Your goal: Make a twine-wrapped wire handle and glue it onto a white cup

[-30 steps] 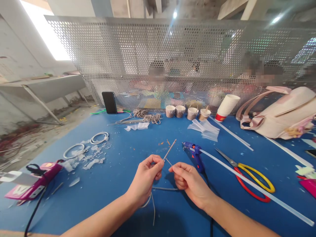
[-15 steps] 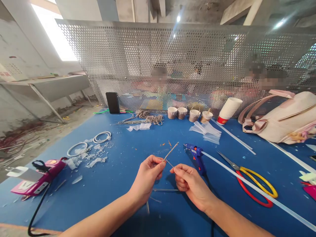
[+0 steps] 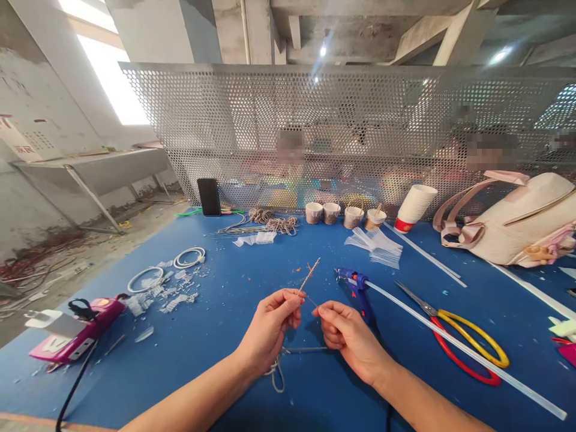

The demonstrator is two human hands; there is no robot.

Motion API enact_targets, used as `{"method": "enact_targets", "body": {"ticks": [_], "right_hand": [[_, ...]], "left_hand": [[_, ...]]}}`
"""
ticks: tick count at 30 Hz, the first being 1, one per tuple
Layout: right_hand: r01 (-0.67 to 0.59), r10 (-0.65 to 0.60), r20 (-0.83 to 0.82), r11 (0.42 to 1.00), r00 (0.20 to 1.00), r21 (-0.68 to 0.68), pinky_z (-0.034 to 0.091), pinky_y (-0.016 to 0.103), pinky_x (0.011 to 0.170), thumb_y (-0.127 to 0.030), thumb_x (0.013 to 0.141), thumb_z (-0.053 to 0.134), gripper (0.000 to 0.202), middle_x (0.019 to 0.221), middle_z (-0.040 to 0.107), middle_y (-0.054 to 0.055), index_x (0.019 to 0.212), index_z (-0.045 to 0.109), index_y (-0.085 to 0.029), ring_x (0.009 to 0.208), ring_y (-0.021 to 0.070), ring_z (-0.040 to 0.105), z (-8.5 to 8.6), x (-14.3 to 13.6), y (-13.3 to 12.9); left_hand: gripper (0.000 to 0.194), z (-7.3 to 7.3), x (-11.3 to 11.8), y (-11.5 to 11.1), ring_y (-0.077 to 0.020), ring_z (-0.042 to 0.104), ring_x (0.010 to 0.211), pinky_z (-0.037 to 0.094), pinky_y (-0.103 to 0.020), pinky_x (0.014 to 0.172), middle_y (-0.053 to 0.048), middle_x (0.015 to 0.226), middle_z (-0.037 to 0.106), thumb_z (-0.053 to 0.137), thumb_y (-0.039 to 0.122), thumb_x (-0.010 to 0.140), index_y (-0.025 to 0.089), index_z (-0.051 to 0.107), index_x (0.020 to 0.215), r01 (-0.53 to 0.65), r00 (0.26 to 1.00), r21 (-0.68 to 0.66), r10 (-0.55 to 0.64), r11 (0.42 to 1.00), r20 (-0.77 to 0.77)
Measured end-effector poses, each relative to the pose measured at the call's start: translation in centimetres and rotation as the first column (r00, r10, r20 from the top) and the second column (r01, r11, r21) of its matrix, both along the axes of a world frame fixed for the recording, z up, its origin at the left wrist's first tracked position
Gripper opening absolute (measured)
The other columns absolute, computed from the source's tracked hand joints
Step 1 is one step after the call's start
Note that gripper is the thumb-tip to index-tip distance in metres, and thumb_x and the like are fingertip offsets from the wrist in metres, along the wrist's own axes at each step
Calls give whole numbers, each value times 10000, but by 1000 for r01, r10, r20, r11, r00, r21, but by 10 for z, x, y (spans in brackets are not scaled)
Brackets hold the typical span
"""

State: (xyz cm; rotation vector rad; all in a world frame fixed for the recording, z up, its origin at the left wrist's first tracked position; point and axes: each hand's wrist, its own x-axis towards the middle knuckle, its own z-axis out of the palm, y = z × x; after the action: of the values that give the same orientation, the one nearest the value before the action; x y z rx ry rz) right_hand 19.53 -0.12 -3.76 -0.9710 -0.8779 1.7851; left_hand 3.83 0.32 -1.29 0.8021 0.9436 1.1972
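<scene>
My left hand (image 3: 272, 324) is closed in a pinch around a thin stick wrapped in brown cord (image 3: 310, 275), which points up and away. My right hand (image 3: 344, 327) pinches a taut strand of the cord (image 3: 310, 300) that runs across from the stick. Below my left hand, a loose loop of cord (image 3: 279, 379) hangs or lies; I cannot tell which. A thin grey rod (image 3: 308, 349) lies on the blue table behind my wrists. Just beyond my right hand is a blue glue gun (image 3: 360, 281) with a long clear glue stick (image 3: 450, 339) in its back.
Scissors (image 3: 468, 336) with red and yellow handles lie at right. Small cord-wrapped cups (image 3: 354, 217), stacked paper cups (image 3: 414, 207) and a pink backpack (image 3: 517, 222) line the back, before a perforated metal screen (image 3: 252, 102). A pink power strip (image 3: 90, 327) and white rings (image 3: 146, 279) are left.
The view has tipped slightly upward, so the table sits lower in it. A loop of cord now shows below my left hand. Both hands keep their pinch, and the stick has turned a little.
</scene>
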Motion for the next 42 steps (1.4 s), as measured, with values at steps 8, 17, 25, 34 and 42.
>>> {"method": "enact_targets", "body": {"ticks": [8,17,25,34,42], "right_hand": [[20,-29,122,997,992,74,231,228,441,-501,636,737,379,475,389,-85,622,560,-166,405,45,289,-2,-4,6],[-119,-148,571,907,807,404,444,287,732,-370,778,617,200,880,671,31,876,670,-205,779,177,585,-4,16,1],[-210,-522,821,797,232,567,370,300,506,-461,812,526,294,567,573,13,608,527,-250,502,181,509,-16,96,-15],[-112,-422,863,878,277,465,462,364,679,-515,731,559,348,825,646,72,896,630,-217,734,253,598,-26,92,21],[-42,-398,800,885,448,464,428,402,791,-397,691,579,237,789,640,45,828,645,-215,805,271,587,-25,81,36]], "left_hand": [[183,4,-4,-2,-147,649,721,532,-265,715,-89,926,697,753,266,697,124,655,635,149,979,-3,-147,989,140],[216,3,-10,11,-144,670,792,496,-222,814,-53,816,708,813,293,605,126,707,692,-8,997,20,6,1000,74],[245,0,-10,17,-130,645,762,479,-231,802,-29,752,688,804,347,586,144,711,688,-156,988,77,157,985,-10],[250,-8,-4,12,-153,646,786,466,-256,807,-37,769,704,783,377,617,160,711,719,-126,989,60,130,990,-73],[265,-10,1,10,-165,644,790,485,-276,818,-45,788,697,779,397,620,154,697,689,-82,987,73,91,994,-135]]}}
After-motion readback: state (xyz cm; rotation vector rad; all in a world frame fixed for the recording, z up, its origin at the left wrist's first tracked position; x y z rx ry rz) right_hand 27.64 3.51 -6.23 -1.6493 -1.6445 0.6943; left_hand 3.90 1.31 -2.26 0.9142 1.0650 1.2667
